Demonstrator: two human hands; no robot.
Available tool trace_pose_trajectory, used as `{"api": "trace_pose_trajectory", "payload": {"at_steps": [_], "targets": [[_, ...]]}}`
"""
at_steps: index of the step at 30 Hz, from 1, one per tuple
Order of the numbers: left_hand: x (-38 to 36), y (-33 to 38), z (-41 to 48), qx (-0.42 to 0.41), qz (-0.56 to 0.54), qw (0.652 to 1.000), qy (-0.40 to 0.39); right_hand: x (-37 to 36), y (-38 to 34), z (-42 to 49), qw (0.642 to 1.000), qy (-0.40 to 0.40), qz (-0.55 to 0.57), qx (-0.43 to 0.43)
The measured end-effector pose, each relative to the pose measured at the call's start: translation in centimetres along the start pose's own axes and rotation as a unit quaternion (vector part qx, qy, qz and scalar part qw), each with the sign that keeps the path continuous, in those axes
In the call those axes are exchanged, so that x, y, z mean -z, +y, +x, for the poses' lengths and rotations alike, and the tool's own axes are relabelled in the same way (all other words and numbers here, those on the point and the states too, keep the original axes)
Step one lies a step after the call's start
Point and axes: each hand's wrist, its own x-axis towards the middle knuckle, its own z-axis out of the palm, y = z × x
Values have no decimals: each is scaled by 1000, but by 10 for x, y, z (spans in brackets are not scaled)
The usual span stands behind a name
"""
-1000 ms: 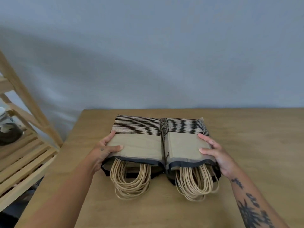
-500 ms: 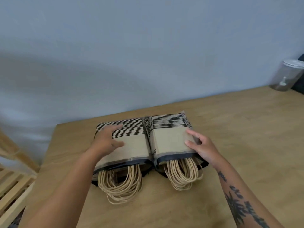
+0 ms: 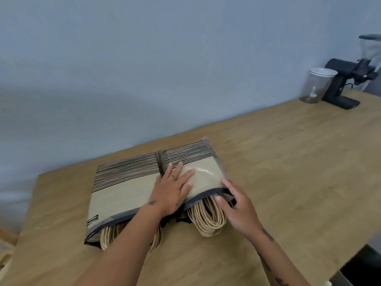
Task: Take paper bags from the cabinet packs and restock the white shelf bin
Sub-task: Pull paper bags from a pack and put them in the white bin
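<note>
Fingers [image 3: 221,203] and thumb of the right grip [image 3: 239,211] pinch the open edge of the right bag pack [image 3: 206,172], above its twine handles [image 3: 208,221]. Just left, the left grip [image 3: 171,193] lies flat, fingers straight, pressing that pack's top. The left bag pack [image 3: 123,188] touches it alongside on the tabletop [image 3: 288,172].

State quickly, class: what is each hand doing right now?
Left hand: open, flat on the right pack.
Right hand: pinching that pack's open edge.

Two paper-bag packs [image 3: 123,190] at the fingers, two handle bundles [image 3: 208,221], one left hand [image 3: 172,190], one right hand [image 3: 237,209], one jar [image 3: 318,85], one grinder [image 3: 340,79].
</note>
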Motion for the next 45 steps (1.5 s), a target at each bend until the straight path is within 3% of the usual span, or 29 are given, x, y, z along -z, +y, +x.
{"api": "trace_pose_trajectory", "payload": {"at_steps": [5, 11, 18, 22, 25, 28, 38, 45], "targets": [[1, 8, -3, -12, 17, 1000, -1, -1, 4, -8, 1000, 15, -26, 0], [-10, 32, -11, 11, 59, 998, -10, 4, 2, -24, 982, 163, -94, 1], [-14, 56, -31, -8, 97, 994, 44, 24, -1, -41, 978, 193, -63, -39], [-1, 55, -24, 1, 80, 994, 68, 32, -2, -47, 985, 139, -55, -90], [10, 51, 0, -65, 69, 994, 62, 29, -6, -44, 990, 51, -53, -121], [-1, 46, 15, -106, 50, 993, -3, 18, -6, -42, 990, 64, -77, -103], [-22, 31, 16, -88, -8, 995, 48, 8, 0, -47, 985, 130, -114, 9], [-14, 28, 23, -77, -18, 997, 11, 10, -3, -46, 982, 135, -112, 64]]}}
